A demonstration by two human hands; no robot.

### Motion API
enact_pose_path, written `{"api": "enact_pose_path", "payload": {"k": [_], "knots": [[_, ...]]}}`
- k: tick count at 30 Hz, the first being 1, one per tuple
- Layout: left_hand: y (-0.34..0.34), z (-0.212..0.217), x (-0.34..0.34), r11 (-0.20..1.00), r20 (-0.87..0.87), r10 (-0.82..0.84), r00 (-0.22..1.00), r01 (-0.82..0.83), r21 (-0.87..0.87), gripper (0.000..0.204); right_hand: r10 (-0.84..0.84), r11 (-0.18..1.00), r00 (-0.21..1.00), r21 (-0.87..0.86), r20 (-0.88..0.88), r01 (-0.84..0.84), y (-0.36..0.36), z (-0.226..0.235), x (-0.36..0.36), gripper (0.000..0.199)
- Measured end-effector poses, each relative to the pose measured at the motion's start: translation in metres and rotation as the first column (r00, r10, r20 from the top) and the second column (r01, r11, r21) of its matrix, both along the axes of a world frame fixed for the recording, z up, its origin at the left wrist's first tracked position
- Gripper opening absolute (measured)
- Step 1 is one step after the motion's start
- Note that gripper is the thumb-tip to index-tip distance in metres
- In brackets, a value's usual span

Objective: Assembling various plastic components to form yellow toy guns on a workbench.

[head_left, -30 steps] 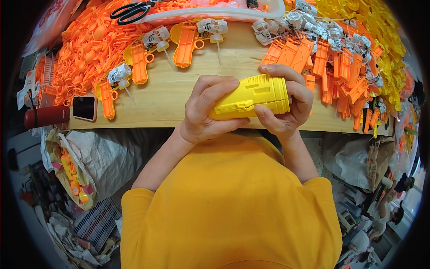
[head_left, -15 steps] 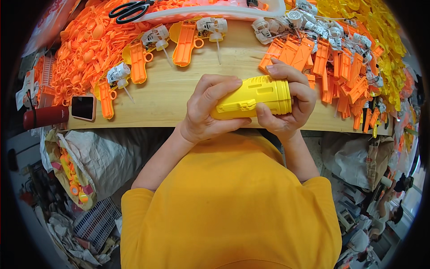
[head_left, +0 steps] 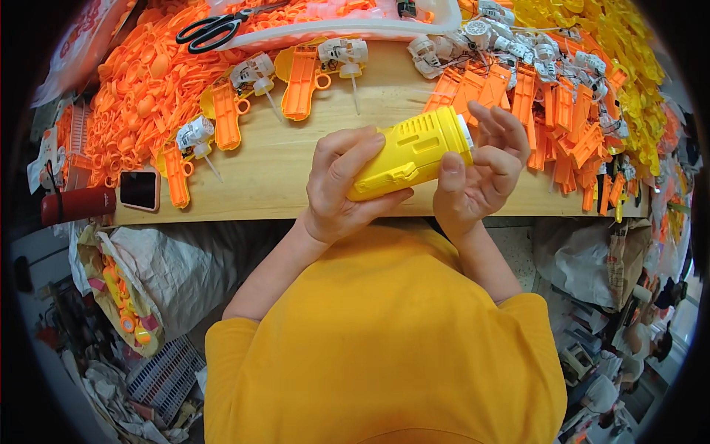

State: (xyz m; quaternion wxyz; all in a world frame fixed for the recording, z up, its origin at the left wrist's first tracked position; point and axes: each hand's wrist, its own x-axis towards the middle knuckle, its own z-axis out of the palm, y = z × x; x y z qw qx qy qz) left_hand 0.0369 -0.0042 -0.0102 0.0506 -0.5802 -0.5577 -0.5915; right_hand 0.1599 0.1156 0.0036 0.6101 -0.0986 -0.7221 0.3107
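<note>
A yellow toy shell (head_left: 407,154), barrel-shaped with slots and ribs, is gripped by my left hand (head_left: 342,174) around its left end, tilted up to the right. A white part (head_left: 465,132) shows at its right end. My right hand (head_left: 484,166) is at that end, fingers spread and curved; its thumb overlaps the shell's edge, and I cannot tell whether it touches. No object shows in the right fingers. Beyond my hands lie three part-built toy guns, one with an orange handle (head_left: 302,83) in a yellow half-shell, a white motor unit (head_left: 344,53) and a clear tube (head_left: 356,95).
Orange parts (head_left: 148,81) are heaped at left, white-and-orange assemblies (head_left: 518,96) at right, yellow shells (head_left: 629,96) beyond. Black scissors (head_left: 211,31) lie by a white tray (head_left: 347,28). A phone (head_left: 139,190) and red flask (head_left: 78,206) sit near the table's left edge; a sack (head_left: 174,266) hangs below.
My right fingers have come off the shell's right end and spread apart. The shell's right end has tilted up, and the white part there has come into view. My left hand keeps its grip.
</note>
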Motion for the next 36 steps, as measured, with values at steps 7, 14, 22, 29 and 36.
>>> {"api": "enact_pose_path", "payload": {"k": [7,14,22,29,36], "knots": [[-0.005,-0.007,0.008,0.999,0.024,0.004,1.000,-0.003,-0.044,0.077,0.096,0.991,0.993,-0.082,-0.071,-0.101,-0.008,0.000,-0.012,0.021],[-0.004,-0.007,0.009,0.998,0.029,-0.008,1.000,0.010,-0.055,0.077,0.099,0.987,0.991,-0.115,-0.091,-0.109,-0.007,-0.001,-0.011,0.021],[-0.004,-0.009,0.009,0.998,0.022,0.005,1.000,-0.004,-0.064,0.078,0.107,0.984,0.991,-0.132,-0.085,-0.118,-0.008,-0.002,-0.011,0.021],[-0.003,-0.009,0.007,0.999,0.045,0.007,0.999,-0.004,-0.055,0.076,0.169,0.967,0.979,-0.174,-0.113,-0.187,-0.007,-0.005,-0.009,0.029],[-0.006,-0.001,-0.003,0.992,0.063,-0.083,0.995,0.089,-0.093,0.073,0.501,0.857,0.845,-0.246,0.187,-0.453,0.030,0.007,0.014,0.075]]}}
